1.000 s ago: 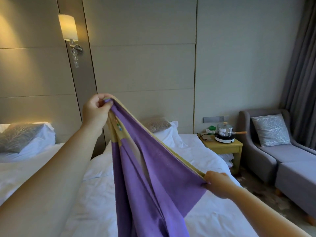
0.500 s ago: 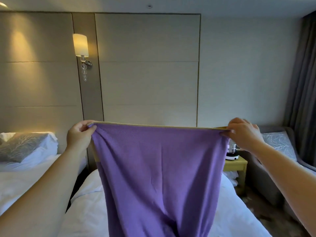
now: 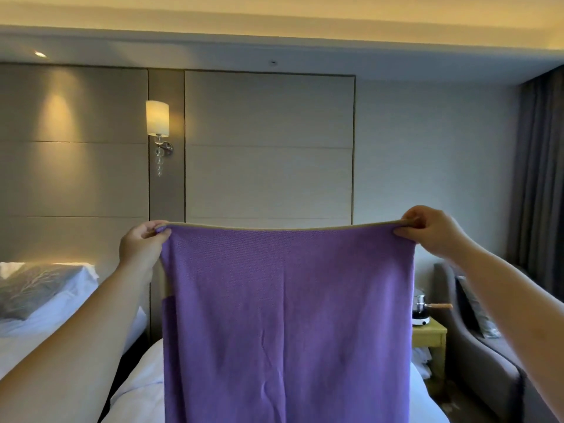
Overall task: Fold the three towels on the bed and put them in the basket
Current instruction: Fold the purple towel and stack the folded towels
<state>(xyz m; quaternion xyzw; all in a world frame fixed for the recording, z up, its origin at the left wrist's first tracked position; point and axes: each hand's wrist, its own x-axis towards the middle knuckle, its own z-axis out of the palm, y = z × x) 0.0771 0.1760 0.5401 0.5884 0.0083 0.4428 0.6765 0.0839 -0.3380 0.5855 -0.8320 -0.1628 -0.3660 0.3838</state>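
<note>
A purple towel (image 3: 287, 325) with a tan border hangs spread flat in front of me, held up by its two top corners. My left hand (image 3: 142, 247) pinches the top left corner. My right hand (image 3: 430, 232) pinches the top right corner. The towel's top edge is stretched almost straight between them at chest height, and its lower part runs out of the frame. It hangs over the white bed (image 3: 137, 392) below. The other towels and the basket are not in view.
A second bed (image 3: 45, 325) with a grey pillow lies at the left, with a dark gap between the beds. A yellow bedside table (image 3: 428, 334) with a small pot on a cooker stands at the right, beside a grey armchair (image 3: 488, 367).
My right hand rose from low near the bed to level with my left, pulling the bunched towel out flat. Both hands then spread slightly wider and the view tilted upward.
</note>
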